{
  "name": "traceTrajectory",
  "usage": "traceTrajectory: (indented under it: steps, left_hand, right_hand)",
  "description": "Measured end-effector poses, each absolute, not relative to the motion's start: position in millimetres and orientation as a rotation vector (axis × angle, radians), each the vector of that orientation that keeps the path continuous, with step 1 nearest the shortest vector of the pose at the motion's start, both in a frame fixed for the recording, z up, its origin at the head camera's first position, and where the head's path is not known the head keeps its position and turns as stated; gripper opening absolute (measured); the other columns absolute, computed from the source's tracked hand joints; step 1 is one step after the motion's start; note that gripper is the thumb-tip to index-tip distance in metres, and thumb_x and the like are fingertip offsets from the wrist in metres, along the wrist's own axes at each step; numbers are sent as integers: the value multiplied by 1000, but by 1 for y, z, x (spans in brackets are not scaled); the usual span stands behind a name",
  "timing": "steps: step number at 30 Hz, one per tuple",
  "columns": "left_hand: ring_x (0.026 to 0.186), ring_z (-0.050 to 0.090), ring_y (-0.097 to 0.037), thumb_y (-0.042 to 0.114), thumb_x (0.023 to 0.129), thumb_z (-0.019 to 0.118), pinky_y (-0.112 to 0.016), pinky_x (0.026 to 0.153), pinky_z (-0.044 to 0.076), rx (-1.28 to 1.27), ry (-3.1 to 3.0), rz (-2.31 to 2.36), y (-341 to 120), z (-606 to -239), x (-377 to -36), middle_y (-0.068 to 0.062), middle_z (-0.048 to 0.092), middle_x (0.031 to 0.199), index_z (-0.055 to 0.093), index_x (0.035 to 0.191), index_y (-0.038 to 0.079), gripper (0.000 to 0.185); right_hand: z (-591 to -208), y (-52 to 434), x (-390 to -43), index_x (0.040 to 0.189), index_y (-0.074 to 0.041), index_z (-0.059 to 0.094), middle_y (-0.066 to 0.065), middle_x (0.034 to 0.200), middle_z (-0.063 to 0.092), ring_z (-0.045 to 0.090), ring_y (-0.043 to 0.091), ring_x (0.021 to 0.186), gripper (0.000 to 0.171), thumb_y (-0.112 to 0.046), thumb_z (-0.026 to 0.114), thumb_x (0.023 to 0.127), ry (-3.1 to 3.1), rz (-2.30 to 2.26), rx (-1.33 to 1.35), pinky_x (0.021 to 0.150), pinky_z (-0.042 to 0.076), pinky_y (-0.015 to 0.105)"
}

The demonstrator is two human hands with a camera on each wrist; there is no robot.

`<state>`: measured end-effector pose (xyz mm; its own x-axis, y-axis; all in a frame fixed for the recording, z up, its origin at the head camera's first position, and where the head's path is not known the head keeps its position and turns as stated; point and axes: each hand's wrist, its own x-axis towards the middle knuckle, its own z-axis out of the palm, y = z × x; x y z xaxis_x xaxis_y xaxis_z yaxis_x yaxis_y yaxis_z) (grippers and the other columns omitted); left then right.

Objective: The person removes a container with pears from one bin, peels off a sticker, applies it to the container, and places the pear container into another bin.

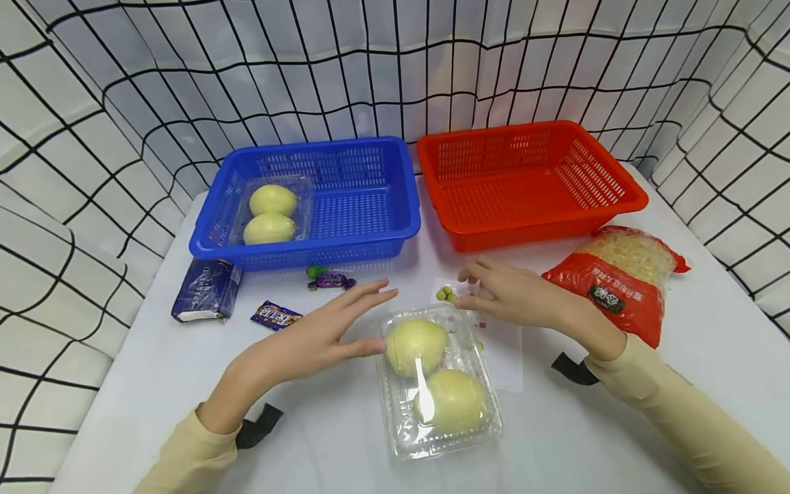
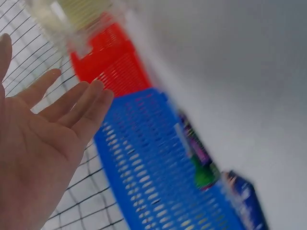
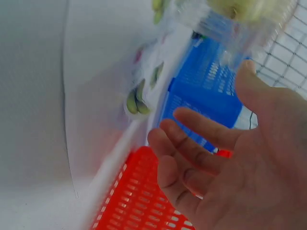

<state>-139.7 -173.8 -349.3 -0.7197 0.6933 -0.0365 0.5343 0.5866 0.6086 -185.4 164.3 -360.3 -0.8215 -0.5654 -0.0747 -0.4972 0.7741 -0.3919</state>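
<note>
A clear plastic clamshell box (image 1: 404,439) with two pale yellow, rounded fruits (image 1: 453,401) inside lies between my hands, tilted slightly in the head view. My left hand (image 1: 327,329) is at its left side, fingers stretched out and thumb tip right at the box's edge. On the far right side, my right hand (image 1: 515,291) hovers with loosely bent fingers near the box's upper corner. Neither palm holds anything in the wrist views, where the left hand (image 2: 53,129) and right hand (image 3: 225,153) both show bare. Partly under the box is a flat white packet (image 1: 509,360) with green pictures.
A blue basket (image 1: 308,254) at the back left holds a similar fruit box (image 1: 302,189). Beside it stands a red basket (image 1: 524,237). A red noodle bag (image 1: 617,288), a spaghetti pack (image 1: 208,289) and wrapped sweets (image 1: 332,281) lie around. Black wire mesh (image 1: 382,51) encloses the table.
</note>
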Motion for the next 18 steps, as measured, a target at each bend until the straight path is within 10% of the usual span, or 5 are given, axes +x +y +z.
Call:
traceTrajectory:
  steps: [11, 18]
  left_hand:
    - [157, 31, -19, 57, 95, 63, -50, 127, 32, 950, 2422, 827, -163, -369, -140, 8, 33, 168, 26, 163, 34, 81]
    - [156, 34, -19, 60, 94, 63, -50, 126, 33, 914, 2428, 810, -163, -367, -142, 10, 36, 166, 26, 161, 41, 79]
  right_hand:
    - [-379, 174, -192, 102, -14, 65, 1, 95, 60, 54, 15, 78, 24, -29, 80, 89, 2895, -346, -839, 60, 46, 27]
    - [-380, 179, -193, 89, -15, 65, -3, 82, 65, 55, 11, 73, 9, -11, 73, 93, 2896, -524, -915, 66, 50, 27]
